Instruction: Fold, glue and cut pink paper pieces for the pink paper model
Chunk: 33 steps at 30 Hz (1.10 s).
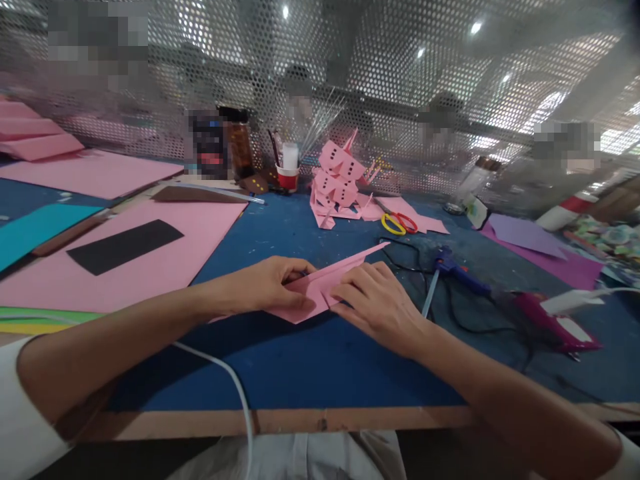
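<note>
Between my two hands, just above the blue tabletop, is a folded piece of pink paper (313, 287) with a long narrow edge slanting up to the right. My left hand (273, 283) grips its left side, thumb on the near face and fingers behind. On the right side, my right hand (375, 297) has its fingers bent and pressed against the paper near a fold. Beyond the hands stands a pink folded-paper figure (337, 177) with rows of black dots. Scissors (399, 223) with yellow and red handles lie near it.
A blue glue gun (457, 270) and its black cord lie to the right, near a magenta pouch (555, 323). Pink sheets (145, 267) with a black paper strip (125, 247) cover the left. A white cable (235, 380) crosses the table's front edge. Perforated metal (390, 87) rises behind.
</note>
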Motion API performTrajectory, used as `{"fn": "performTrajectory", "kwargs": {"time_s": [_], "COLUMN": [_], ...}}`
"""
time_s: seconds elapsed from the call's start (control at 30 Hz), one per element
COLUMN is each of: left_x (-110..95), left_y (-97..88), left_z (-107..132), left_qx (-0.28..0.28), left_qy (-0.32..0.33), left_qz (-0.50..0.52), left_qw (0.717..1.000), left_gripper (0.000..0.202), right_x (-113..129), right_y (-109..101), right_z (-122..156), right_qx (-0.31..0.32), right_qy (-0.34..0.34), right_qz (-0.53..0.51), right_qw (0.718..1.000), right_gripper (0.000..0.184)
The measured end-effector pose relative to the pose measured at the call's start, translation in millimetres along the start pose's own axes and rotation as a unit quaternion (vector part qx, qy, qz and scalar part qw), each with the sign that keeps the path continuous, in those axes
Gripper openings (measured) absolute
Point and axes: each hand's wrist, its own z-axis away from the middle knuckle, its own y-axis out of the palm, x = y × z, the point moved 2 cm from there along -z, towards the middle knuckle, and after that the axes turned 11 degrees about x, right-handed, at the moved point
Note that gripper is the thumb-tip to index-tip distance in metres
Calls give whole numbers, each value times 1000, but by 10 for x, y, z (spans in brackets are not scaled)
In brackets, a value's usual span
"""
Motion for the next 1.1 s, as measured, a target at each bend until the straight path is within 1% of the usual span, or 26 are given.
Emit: {"fn": "performTrajectory", "kwargs": {"time_s": [0.17, 0.23, 0.3, 0.37, 0.47, 0.57, 0.63, 0.67, 0.77, 0.83, 0.97, 1.1], "left_x": [-7, -5, -10, -13, -6, 3, 2, 1, 25, 71, 189, 242], "left_y": [-23, -28, -26, -18, 6, 46, 87, 112, 187, 223, 243, 234], "left_z": [-1, -6, -3, 8, 34, 74, 109, 128, 180, 209, 245, 250], "left_qx": [-11, -21, -42, -72, -106, -131, -134, -126, -89, -73, -73, -79], "left_qy": [-8, -7, -7, -13, -4, 53, 96, 112, 135, 142, 164, 166], "left_qz": [-63, -104, -164, -240, -355, -453, -497, -511, -532, -555, -603, -617], "left_qw": [998, 994, 985, 968, 929, 880, 852, 843, 831, 816, 777, 765], "left_gripper": [50, 51, 50, 47, 45, 41, 35, 31, 21, 20, 22, 23], "right_x": [30, 38, 40, 39, 38, 44, 51, 54, 62, 65, 81, 98], "right_y": [34, 57, 86, 118, 157, 175, 177, 177, 172, 167, 156, 152], "right_z": [4, 8, 9, 8, 2, -3, -7, -9, -15, -19, -30, -54], "right_qx": [13, 17, 15, 12, 11, 11, 10, 11, 17, 22, 32, 28], "right_qy": [-18, -24, -26, -26, -22, -14, -6, -2, 12, 21, 33, 63], "right_qz": [-5, -4, -2, -9, -26, -40, -47, -50, -56, -60, -65, -88], "right_qw": [1000, 1000, 1000, 1000, 999, 999, 999, 999, 998, 998, 997, 994], "right_gripper": [23, 23, 23, 23, 25, 24, 23, 23, 23, 24, 25, 26]}}
